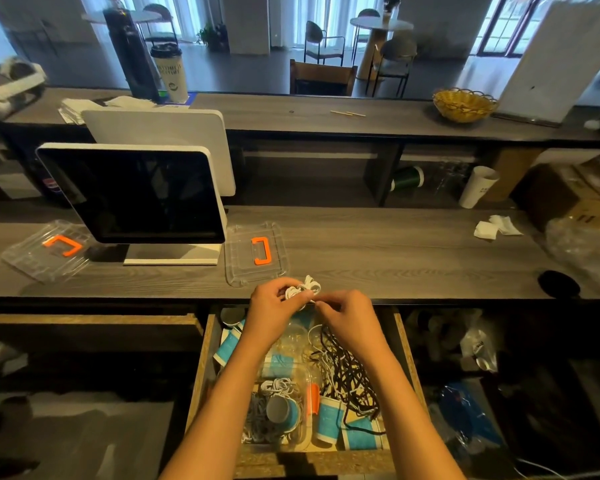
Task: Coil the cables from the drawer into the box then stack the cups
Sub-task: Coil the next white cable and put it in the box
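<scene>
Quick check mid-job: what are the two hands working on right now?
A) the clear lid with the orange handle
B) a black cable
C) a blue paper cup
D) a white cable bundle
D: the left hand holds the white cable bundle above the open drawer while the right hand pinches its end; the black cable lies in the drawer.

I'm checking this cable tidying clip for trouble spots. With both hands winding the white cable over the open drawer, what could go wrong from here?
1. The left hand and right hand hold the white cable bundle by its edges; a slipped pinch could let the coil spring loose.
2. The black cable tangle lies right below in the drawer, so a dangling end might snag it.
3. The box already holds cables and a cup, so room looks tight.
</scene>
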Tool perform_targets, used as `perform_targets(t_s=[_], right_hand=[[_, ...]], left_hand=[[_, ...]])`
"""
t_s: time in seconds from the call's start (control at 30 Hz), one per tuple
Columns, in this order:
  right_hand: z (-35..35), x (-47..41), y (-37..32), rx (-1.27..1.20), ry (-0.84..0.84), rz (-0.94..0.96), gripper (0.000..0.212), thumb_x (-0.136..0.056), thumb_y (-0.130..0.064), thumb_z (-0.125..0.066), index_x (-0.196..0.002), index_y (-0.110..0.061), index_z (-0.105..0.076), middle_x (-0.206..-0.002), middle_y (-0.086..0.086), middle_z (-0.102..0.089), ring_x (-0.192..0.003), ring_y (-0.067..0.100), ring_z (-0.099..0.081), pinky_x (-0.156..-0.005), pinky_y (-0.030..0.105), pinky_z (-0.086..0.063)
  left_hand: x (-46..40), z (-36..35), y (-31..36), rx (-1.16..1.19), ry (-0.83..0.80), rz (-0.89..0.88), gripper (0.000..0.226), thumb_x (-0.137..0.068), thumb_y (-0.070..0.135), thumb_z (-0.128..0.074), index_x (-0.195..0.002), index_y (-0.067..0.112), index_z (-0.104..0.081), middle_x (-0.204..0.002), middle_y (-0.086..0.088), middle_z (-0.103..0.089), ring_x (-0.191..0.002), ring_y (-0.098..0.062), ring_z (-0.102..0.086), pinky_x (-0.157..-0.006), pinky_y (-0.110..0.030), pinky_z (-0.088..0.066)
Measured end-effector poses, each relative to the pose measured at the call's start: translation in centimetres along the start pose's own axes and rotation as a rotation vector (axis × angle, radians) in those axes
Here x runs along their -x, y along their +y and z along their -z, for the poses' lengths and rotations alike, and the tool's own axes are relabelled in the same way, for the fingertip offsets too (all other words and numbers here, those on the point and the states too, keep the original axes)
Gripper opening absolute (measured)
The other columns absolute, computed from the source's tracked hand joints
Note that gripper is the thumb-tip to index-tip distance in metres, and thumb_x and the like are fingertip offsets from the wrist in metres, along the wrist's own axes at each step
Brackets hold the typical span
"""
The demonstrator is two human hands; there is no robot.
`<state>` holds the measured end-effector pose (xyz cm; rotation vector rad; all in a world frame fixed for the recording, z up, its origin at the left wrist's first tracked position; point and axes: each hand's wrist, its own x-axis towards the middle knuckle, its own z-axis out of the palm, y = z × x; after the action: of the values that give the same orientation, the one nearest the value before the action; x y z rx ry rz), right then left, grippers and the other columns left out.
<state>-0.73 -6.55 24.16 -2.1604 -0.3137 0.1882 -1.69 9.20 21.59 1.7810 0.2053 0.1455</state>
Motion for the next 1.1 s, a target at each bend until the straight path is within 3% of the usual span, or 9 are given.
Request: perform_targets(t_s=[0.13, 0.23, 0.33, 0.47, 0.6, 0.77, 1.1], right_hand=[[0.7, -0.4, 0.3, -0.237, 0.11, -0.09, 0.012, -0.088, -0.01, -0.071, -0.097, -0.016, -0.076, -0.078, -0.004, -0.073, -0.064, 0.004, -0.066, -0.066, 0.022, -0.057], [0.7, -0.3, 0.3, -0.498, 0.111, -0.075, 0.016, -0.088, -0.002, -0.068, -0.096, -0.014, -0.075, -0.082, 0.001, -0.075, -0.072, 0.009, -0.07, -0.067, 0.021, -0.056], [0.1, -0.4, 0.6, -0.546, 0.126, -0.014, 0.02, -0.091, -0.001, -0.063, -0.099, -0.014, -0.076, -0.095, 0.002, -0.075, -0.086, 0.009, -0.07, -0.072, 0.022, -0.054], [-0.6, -0.5, 1.0, -0.588, 0.132, -0.012, 0.02, -0.094, -0.005, -0.06, -0.103, -0.013, -0.076, -0.101, 0.005, -0.075, -0.098, 0.021, -0.071, -0.084, 0.035, -0.058], [-1.4, -0.4, 0.5, -0.645, 0.135, -0.098, 0.017, -0.089, -0.004, -0.068, -0.104, -0.01, -0.073, -0.088, 0.007, -0.076, -0.087, 0.024, -0.073, -0.076, 0.032, -0.059], [-2.0, -0.8, 0.8, -0.518, 0.199, -0.243, 0.004, -0.082, -0.011, -0.077, -0.086, -0.01, -0.077, -0.079, 0.007, -0.075, -0.079, 0.026, -0.072, -0.071, 0.035, -0.06], [-1.8, -0.4, 0.6, -0.638, 0.344, -0.272, 0.011, -0.077, -0.004, -0.079, -0.084, -0.008, -0.073, -0.068, 0.01, -0.071, -0.067, 0.026, -0.069, -0.068, 0.043, -0.06]], left_hand=[[0.3, -0.4, 0.2, 0.353, 0.064, 0.262, 0.014, -0.085, 0.009, -0.075, -0.097, 0.016, -0.073, -0.093, -0.01, -0.076, -0.091, -0.026, -0.071, -0.078, -0.033, -0.054], [0.4, -0.6, 0.6, 0.494, 0.036, 0.369, 0.02, -0.088, 0.005, -0.07, -0.106, 0.012, -0.07, -0.094, -0.008, -0.075, -0.086, -0.018, -0.071, -0.076, -0.029, -0.052], [0.5, -0.8, 1.1, 0.565, 0.001, 0.371, 0.018, -0.089, 0.0, -0.066, -0.102, 0.012, -0.07, -0.089, -0.005, -0.075, -0.081, -0.014, -0.07, -0.072, -0.026, -0.054], [0.5, -0.9, 1.1, 0.613, -0.01, 0.379, 0.022, -0.09, -0.005, -0.063, -0.103, 0.012, -0.068, -0.085, -0.002, -0.075, -0.081, -0.014, -0.07, -0.076, -0.028, -0.053], [0.5, -0.9, 1.0, 0.65, -0.007, 0.379, 0.023, -0.09, -0.006, -0.061, -0.106, 0.01, -0.066, -0.084, -0.002, -0.075, -0.078, -0.014, -0.07, -0.076, -0.028, -0.053], [0.6, -0.9, 0.8, 0.63, 0.002, 0.365, 0.025, -0.088, -0.005, -0.064, -0.108, 0.011, -0.065, -0.086, -0.003, -0.075, -0.076, -0.012, -0.071, -0.076, -0.027, -0.053], [0.9, -0.4, 1.1, 0.482, -0.108, 0.277, 0.031, -0.081, -0.014, -0.067, -0.099, 0.012, -0.07, -0.094, -0.01, -0.07, -0.082, -0.016, -0.068, -0.066, -0.02, -0.054]])
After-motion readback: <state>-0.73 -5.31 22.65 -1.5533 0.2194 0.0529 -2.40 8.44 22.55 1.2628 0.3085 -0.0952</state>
